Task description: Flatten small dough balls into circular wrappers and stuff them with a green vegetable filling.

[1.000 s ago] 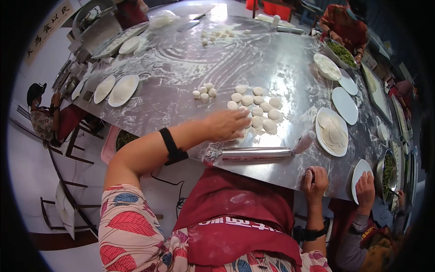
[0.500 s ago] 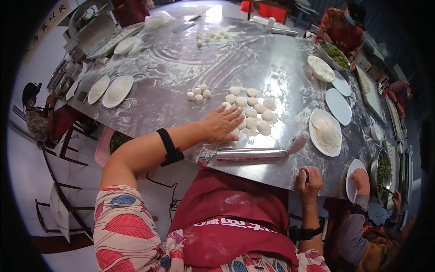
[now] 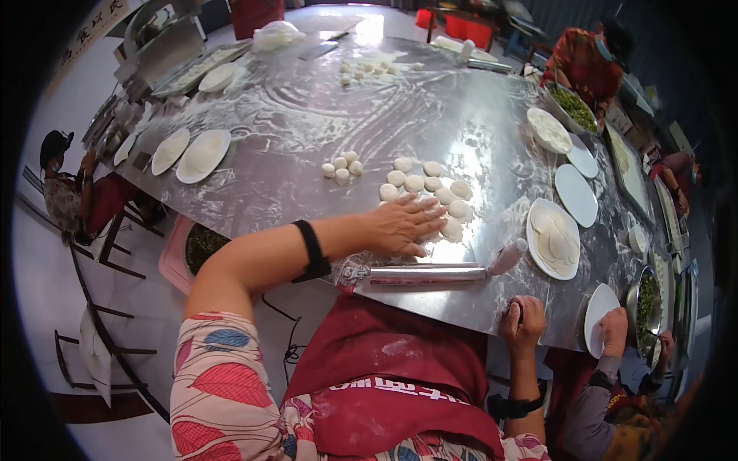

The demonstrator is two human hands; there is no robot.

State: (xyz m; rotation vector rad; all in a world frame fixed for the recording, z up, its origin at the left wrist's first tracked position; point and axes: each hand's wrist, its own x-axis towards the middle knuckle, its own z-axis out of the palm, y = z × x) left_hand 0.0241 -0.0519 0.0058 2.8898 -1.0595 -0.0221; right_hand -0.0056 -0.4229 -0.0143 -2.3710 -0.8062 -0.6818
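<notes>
My left hand lies flat, fingers stretched, over the near part of a group of flattened dough pieces on the floured metal table; whatever is under the palm is hidden. A small cluster of dough balls sits beyond it to the left. My right hand is closed in a loose fist at the table's near edge, with nothing visible in it. Between my hands and the dough, a metal rolling pin lies along the edge. An oval plate stacked with dough wrappers stands to the right.
White plates line the right side, near a bowl of green filling. At lower right, a co-worker's hand is at another plate. More dough pieces lie at the far side. Other people are around the table.
My left hand has shifted right across the near dough pieces, staying flat. My right hand remains a fist at the edge. The view has tilted slightly.
</notes>
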